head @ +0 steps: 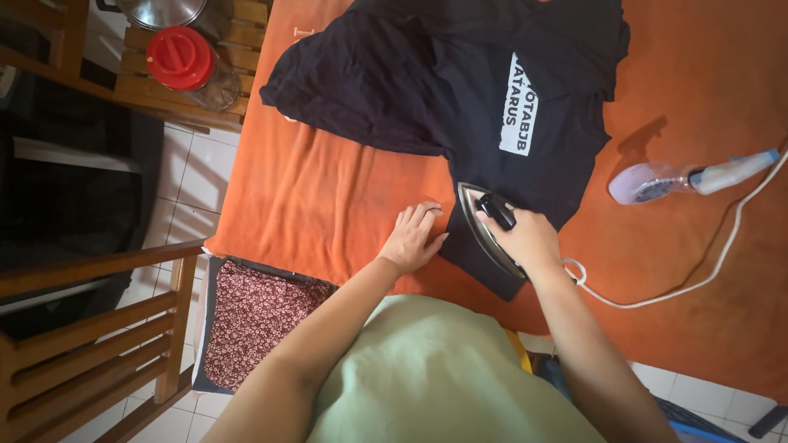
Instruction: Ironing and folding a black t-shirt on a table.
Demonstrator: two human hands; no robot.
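One shirt (460, 82), one iron (486, 226), one spray bottle (689, 179), one jar (187, 66).

matt black cloth t-shirt (460, 90), soft and creased, with a flat white printed patch (519, 105). shiny polished metal soleplate on the iron (486, 228), glossy black plastic handle under the right hand (529, 239). orange cover (328, 197) underneath, slightly fuzzy woven cloth, kinda worn. smooth translucent plastic on the spray bottle (657, 180). varnished wood chair (90, 328), semi-gloss. glossy red plastic lid (178, 56) on a clear jar. smooth white floor tiles (193, 172).
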